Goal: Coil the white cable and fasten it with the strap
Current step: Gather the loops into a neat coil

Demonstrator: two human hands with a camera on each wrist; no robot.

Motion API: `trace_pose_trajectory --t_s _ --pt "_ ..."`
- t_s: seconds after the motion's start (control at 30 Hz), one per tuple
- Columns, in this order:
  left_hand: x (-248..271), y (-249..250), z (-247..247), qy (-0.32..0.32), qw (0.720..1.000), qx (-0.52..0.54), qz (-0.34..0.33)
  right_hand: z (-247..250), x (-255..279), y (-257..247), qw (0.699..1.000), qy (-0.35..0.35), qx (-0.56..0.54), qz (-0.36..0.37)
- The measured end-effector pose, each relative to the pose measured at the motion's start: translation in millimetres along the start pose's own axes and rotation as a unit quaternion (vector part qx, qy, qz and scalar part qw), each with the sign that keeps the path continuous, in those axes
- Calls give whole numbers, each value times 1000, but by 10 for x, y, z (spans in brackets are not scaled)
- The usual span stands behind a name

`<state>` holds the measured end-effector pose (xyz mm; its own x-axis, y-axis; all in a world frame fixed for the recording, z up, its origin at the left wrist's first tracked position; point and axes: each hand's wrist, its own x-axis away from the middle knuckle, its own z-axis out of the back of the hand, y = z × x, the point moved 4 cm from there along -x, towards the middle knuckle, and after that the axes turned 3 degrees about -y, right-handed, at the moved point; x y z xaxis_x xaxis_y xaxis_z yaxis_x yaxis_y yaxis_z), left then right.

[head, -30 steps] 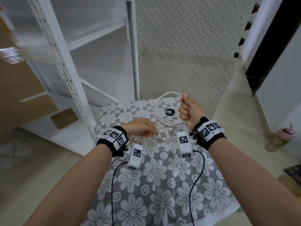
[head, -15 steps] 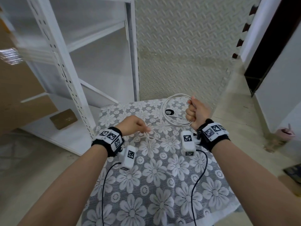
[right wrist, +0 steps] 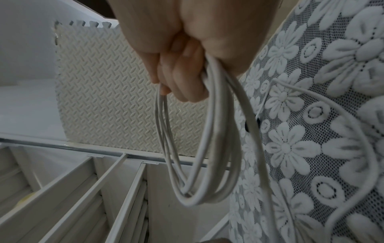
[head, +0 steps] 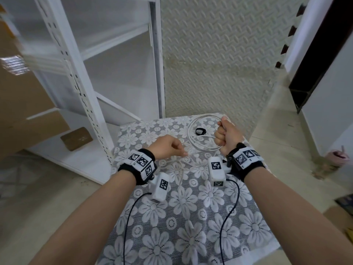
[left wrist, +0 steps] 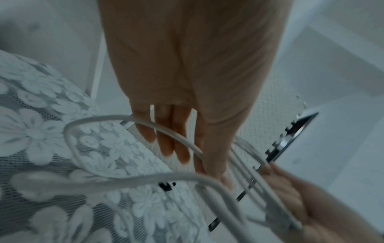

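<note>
Above the tablecloth (head: 191, 217), right hand (head: 228, 135) fists the coiled white cable (right wrist: 209, 148); left hand (head: 167, 147) pinches its loose run.

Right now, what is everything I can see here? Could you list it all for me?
white cable: one, white, partly coiled in loops held above the table, loose end trailing over the cloth
strap: one, black, a small loop lying on the cloth, seen through the coil
lace tablecloth: one, white flowers on grey, covering the table
shelving unit: one, white metal, left of the table
foam mat: one, cream, textured, standing behind the table
cardboard boxes: brown, far left
right hand: grips the coil in a fist
left hand: pinches the loose cable
</note>
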<state>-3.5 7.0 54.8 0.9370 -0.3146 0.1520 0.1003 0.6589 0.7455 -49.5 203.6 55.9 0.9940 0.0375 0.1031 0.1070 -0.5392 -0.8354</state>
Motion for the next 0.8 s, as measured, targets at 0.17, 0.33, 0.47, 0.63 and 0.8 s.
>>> trace_pose_trajectory --t_s 0.17,0.33,0.47,0.63,0.8 --pt "37 -133 -88 45 998 -25 23 -1 -6 28 1000 1 14 4" --pt "90 -62 -4 44 998 -42 -15 -8 -6 15 1000 3 20 3" --pt "114 -59 -84 -72 994 -86 -11 -33 11 23 1000 1 29 6" --pt "66 -69 -269 -99 991 -85 -15 -46 26 15 1000 5 25 4" --pt "-6 52 -415 -105 993 -52 -18 2 11 28 1000 4 19 -2"
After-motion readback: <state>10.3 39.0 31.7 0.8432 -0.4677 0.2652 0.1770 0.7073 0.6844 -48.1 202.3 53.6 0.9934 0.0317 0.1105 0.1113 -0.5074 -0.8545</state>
